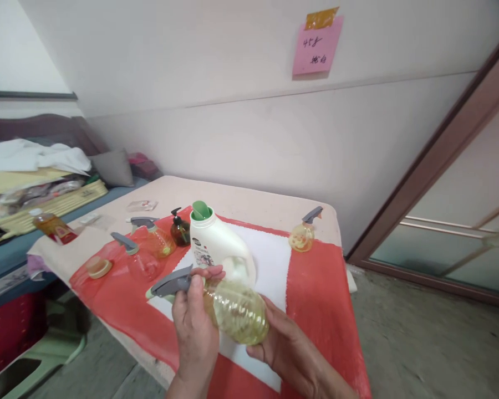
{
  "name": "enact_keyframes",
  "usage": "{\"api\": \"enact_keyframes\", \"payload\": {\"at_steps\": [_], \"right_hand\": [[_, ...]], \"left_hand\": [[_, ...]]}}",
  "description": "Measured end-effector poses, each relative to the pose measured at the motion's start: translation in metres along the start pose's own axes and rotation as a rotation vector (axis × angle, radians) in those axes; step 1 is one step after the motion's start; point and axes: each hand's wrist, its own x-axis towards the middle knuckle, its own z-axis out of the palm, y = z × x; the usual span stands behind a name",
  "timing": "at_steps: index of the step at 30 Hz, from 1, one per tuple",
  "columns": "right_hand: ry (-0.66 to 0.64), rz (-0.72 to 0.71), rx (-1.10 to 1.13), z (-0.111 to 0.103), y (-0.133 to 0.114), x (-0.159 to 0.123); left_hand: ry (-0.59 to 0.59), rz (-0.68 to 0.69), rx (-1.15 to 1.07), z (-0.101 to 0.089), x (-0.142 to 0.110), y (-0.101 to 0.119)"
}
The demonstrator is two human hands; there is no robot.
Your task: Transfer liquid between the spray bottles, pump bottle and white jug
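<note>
A clear yellow-green spray bottle [238,311] with a grey trigger head lies tilted sideways in the air over the table. My left hand [197,313] is closed around its neck, just below the trigger head. At the bottle's base, my right hand [280,341] grips it with thumb and fingers. Right behind the bottle stands a white detergent jug [220,241] with a green spout and no cap on. An orange-tan cap [98,267] sits on the red cloth at the left.
Other spray bottles, one pinkish [143,265] and one orange [162,241], stand left of the jug beside a dark pump bottle [180,230]. A yellow spray bottle [301,237] stands at the right. Red cloth [320,299] and a white sheet [272,249] cover the table.
</note>
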Motion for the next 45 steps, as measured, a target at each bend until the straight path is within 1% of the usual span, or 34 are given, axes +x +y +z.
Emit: {"api": "enact_keyframes", "payload": {"at_steps": [2,3,4,7,8,9,13,14,15,18,19,20,24,26,30,34,37,41,45], "right_hand": [[0.023,-0.105,0.012,0.001,-0.001,-0.001],[0.032,-0.111,0.012,0.002,-0.002,-0.001],[0.032,-0.078,0.012,0.002,-0.002,0.0],[-0.002,0.09,0.021,-0.001,0.001,0.004],[-0.015,0.124,0.025,-0.001,0.003,0.005],[-0.02,0.117,0.026,-0.002,0.004,0.006],[0.002,-0.087,0.02,-0.001,0.004,0.003],[0.005,-0.102,0.025,0.0,0.003,0.003],[0.003,-0.074,0.033,0.0,0.003,0.003],[-0.018,0.115,0.052,-0.002,0.003,0.006],[-0.021,0.155,0.053,-0.003,0.004,0.007],[-0.021,0.154,0.055,-0.004,0.004,0.007],[-0.041,-0.026,0.069,-0.008,0.005,0.006],[-0.029,-0.03,0.069,-0.008,0.006,0.005],[0.049,0.01,0.071,-0.005,0.009,0.009],[0.213,0.023,0.112,-0.006,0.008,0.014],[0.329,0.007,0.108,-0.01,0.005,0.016],[0.468,-0.058,0.124,-0.017,0.001,0.017],[0.495,-0.127,0.142,-0.02,-0.004,0.017]], "left_hand": [[0.014,-0.002,-0.035,0.0,0.001,0.0],[0.016,-0.007,-0.043,0.0,0.001,-0.001],[0.015,-0.012,-0.038,0.001,0.001,-0.001],[0.005,-0.013,0.007,0.001,-0.001,-0.003],[0.004,-0.012,0.016,0.001,-0.001,-0.003],[0.004,-0.01,0.013,0.0,-0.001,-0.003],[0.024,-0.012,-0.032,0.0,0.0,-0.003],[0.027,-0.015,-0.033,0.0,0.0,-0.003],[0.025,-0.016,-0.029,0.0,0.0,-0.003],[0.014,-0.01,-0.012,0.0,0.001,-0.003],[0.016,-0.008,-0.008,0.0,0.001,-0.002],[0.024,-0.007,-0.008,0.0,0.002,-0.002],[0.051,-0.016,-0.082,-0.001,0.006,0.0],[0.037,-0.031,-0.125,-0.001,0.007,-0.001],[0.002,-0.04,-0.158,-0.002,0.007,-0.004],[0.018,0.026,-0.168,-0.003,0.011,-0.005],[0.072,0.062,-0.169,-0.004,0.017,-0.003],[0.179,0.097,-0.188,-0.006,0.026,0.006],[0.265,0.153,-0.199,-0.012,0.036,0.013]]}}
